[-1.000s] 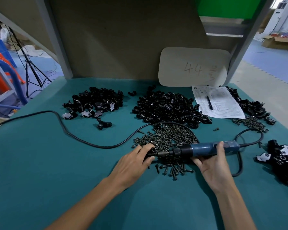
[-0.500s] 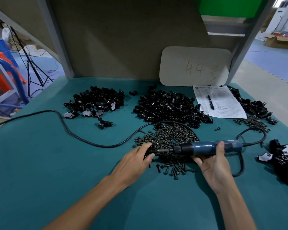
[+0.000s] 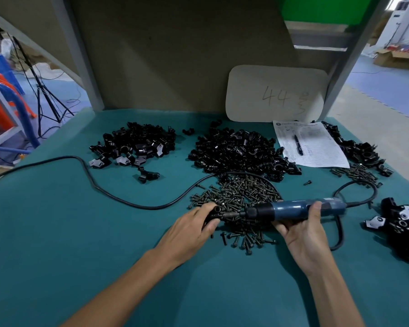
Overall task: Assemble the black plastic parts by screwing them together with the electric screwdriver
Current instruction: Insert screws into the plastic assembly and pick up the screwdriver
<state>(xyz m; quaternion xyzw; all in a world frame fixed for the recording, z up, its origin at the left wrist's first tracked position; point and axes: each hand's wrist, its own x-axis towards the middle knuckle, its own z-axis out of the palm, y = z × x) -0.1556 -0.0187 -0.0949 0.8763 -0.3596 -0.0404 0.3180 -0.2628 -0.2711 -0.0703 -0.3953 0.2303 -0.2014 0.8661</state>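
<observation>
The left hand [image 3: 189,228] pinches a small, stiff, light part [image 3: 214,214]; the right hand [image 3: 302,230] grips the screwdriver [image 3: 291,210] mid-barrel.

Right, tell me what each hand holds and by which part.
Left hand grips a black part around its body; right hand holds the screwdriver by its blue barrel.
</observation>
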